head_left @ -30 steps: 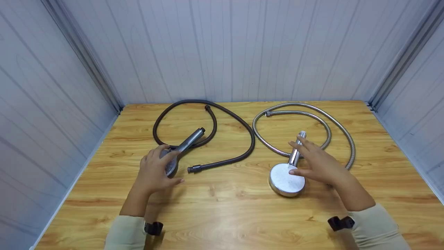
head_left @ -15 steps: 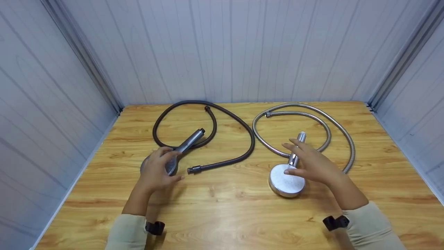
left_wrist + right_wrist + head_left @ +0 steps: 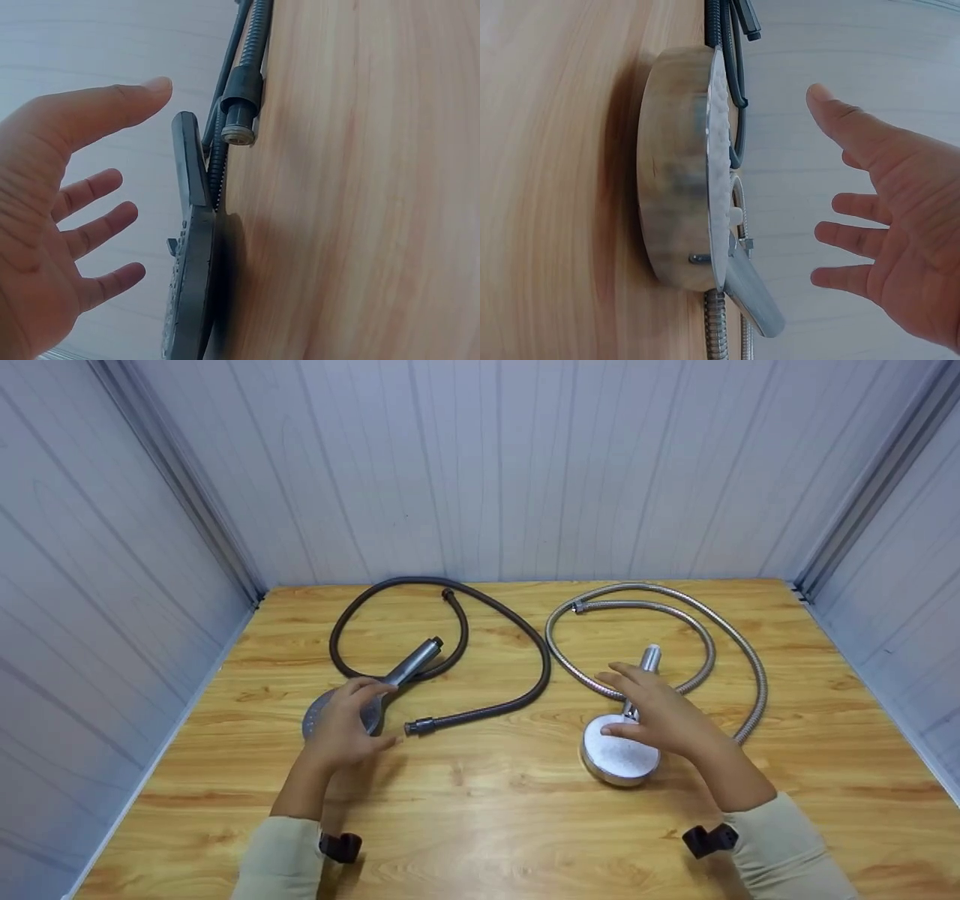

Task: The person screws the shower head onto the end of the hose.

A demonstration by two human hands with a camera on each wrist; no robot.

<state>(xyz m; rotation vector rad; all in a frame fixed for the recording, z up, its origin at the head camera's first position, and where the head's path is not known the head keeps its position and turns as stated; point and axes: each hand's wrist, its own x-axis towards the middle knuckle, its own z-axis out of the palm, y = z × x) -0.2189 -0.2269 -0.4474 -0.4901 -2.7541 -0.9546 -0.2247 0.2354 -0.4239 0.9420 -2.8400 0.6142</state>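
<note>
Over the dark grey shower head (image 3: 318, 712) at the left hovers my left hand (image 3: 341, 731), fingers spread and apart from it in the left wrist view. Its handle points up and right, across the black shower hose (image 3: 547, 660). The hose's near end fitting (image 3: 240, 112) lies just beyond my left thumb. On the right, a chrome shower head (image 3: 619, 754) lies face up, handle away from me. My right hand (image 3: 664, 720) is held above its neck, partly hiding it; the right wrist view has the fingers relaxed and free of it. Behind curls a silver metal shower hose (image 3: 759, 675).
Everything lies on a wood-grain table (image 3: 480, 825). A pale panel wall (image 3: 495, 472) stands along the back edge, with side walls at left and right. The two hoses come close together near the table's middle.
My right hand has moved left over the chrome shower head's neck. My left hand has shifted slightly right, uncovering more of the dark shower head's face. Shower heads and hoses stay in place.
</note>
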